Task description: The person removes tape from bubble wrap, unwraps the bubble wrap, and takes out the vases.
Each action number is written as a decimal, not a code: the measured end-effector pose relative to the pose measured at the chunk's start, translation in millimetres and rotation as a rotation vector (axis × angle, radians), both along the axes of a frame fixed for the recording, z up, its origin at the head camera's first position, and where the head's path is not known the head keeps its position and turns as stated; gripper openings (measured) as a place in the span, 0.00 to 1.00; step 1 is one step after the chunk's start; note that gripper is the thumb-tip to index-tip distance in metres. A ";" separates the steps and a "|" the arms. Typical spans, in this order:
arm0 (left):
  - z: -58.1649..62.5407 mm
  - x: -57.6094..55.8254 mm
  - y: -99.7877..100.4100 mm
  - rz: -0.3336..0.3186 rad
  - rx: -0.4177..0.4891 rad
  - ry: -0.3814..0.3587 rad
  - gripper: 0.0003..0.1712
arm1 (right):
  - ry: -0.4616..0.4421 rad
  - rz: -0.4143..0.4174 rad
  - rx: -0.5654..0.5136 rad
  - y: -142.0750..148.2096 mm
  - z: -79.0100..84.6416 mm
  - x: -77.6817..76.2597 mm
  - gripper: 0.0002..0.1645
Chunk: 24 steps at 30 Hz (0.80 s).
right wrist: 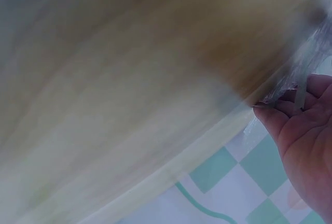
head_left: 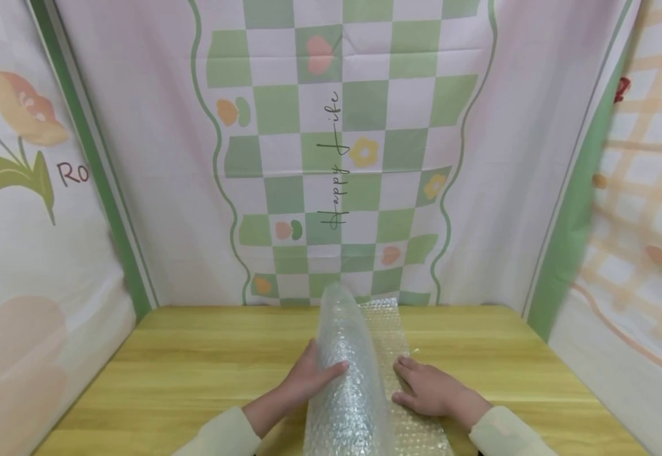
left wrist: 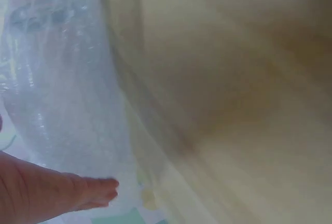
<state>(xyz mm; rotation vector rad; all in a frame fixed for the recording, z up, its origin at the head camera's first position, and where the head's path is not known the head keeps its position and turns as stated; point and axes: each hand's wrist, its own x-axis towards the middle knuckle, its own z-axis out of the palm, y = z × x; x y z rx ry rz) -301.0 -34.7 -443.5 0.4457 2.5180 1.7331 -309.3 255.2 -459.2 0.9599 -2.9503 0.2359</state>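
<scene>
A large roll of clear bubble wrap (head_left: pixel 342 392) lies lengthwise on the wooden table, its far end rounded and narrower. My left hand (head_left: pixel 308 375) rests on the roll's left side, thumb laid across the top and fingers along the flank. In the left wrist view those fingers (left wrist: pixel 88 190) look straight beside the wrap (left wrist: pixel 67 89). A flat flap of the same bubble wrap (head_left: pixel 385 323) extends to the right of the roll. On this flap is my right hand (head_left: pixel 430 387); in the right wrist view its bent fingers (right wrist: pixel 275 120) pinch the film's edge.
The wood-grain table (head_left: pixel 206 354) reaches back to a hanging cloth (head_left: pixel 285 152) with green checks and lettering. Patterned cloths also hang at the left (head_left: pixel 12 266) and right (head_left: pixel 638 240) sides.
</scene>
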 end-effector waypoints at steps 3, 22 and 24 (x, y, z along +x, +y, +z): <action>2.9 -3.9 5.4 0.024 -0.042 0.039 0.63 | -0.006 -0.002 -0.002 -0.2 1.0 0.6 0.43; 12.2 -2.0 32.5 0.111 -0.225 0.104 0.72 | -0.023 -0.015 -0.001 -1.6 3.2 1.6 0.43; 12.4 -1.3 32.2 0.108 -0.226 0.109 0.72 | -0.024 -0.015 -0.003 -1.8 3.5 1.8 0.43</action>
